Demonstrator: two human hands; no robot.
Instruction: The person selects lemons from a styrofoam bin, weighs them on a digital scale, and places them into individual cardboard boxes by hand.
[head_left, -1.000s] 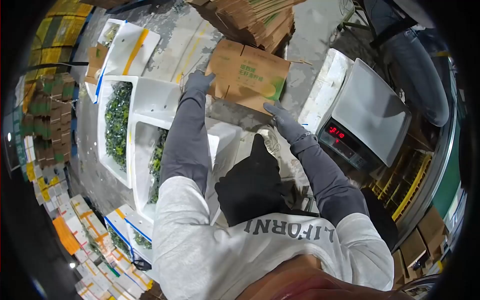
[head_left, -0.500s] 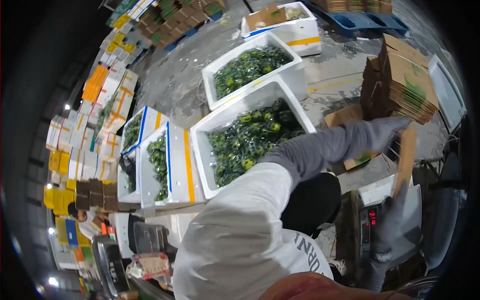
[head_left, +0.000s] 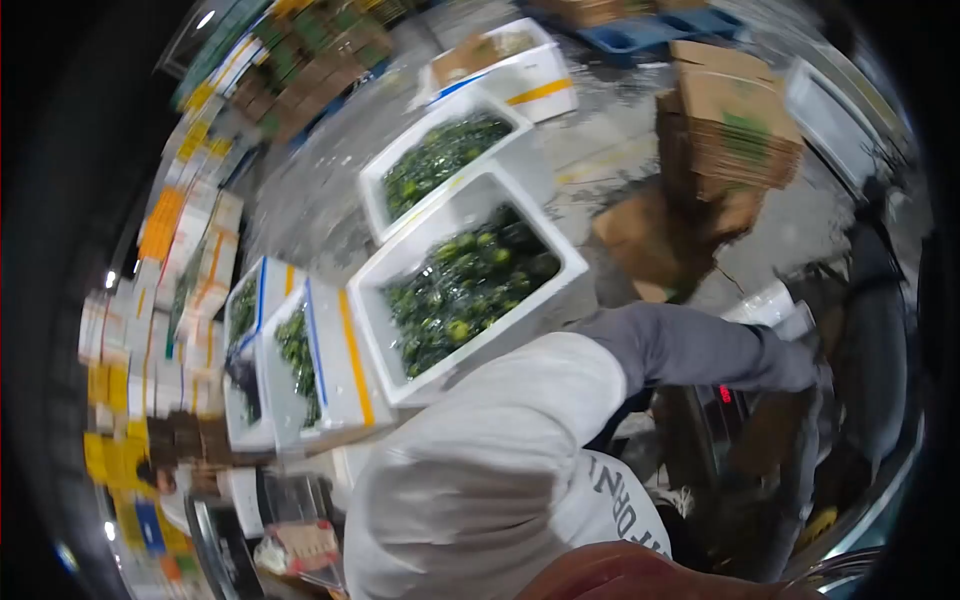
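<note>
My left hand point(head_left: 792, 368), in a grey glove, reaches to the right above the scale point(head_left: 722, 405) with its red digits. A brown cardboard piece point(head_left: 762, 432) hangs in shadow just below it, partly covering the scale. My right hand point(head_left: 822, 425) is smeared by motion at the cardboard's right side, its grey sleeve coming up from below. Both hands are at the cardboard, but blur hides their fingers and grip. A stack of flattened cardboard boxes point(head_left: 735, 125) stands above, with another brown cardboard piece point(head_left: 650, 240) low beside it.
White foam boxes point(head_left: 365, 300) hold wrapped green produce at the centre and left. Another foam box point(head_left: 540, 85) stands farther back near a blue pallet point(head_left: 650, 38). A dark padded object point(head_left: 880, 350) is at the right edge. At the far left, a person point(head_left: 172, 495) is partly visible.
My left hand has moved down from the cardboard stack to above the scale. The brown piece that stood upright between my hands is now lower, over the scale. The view has shifted.
</note>
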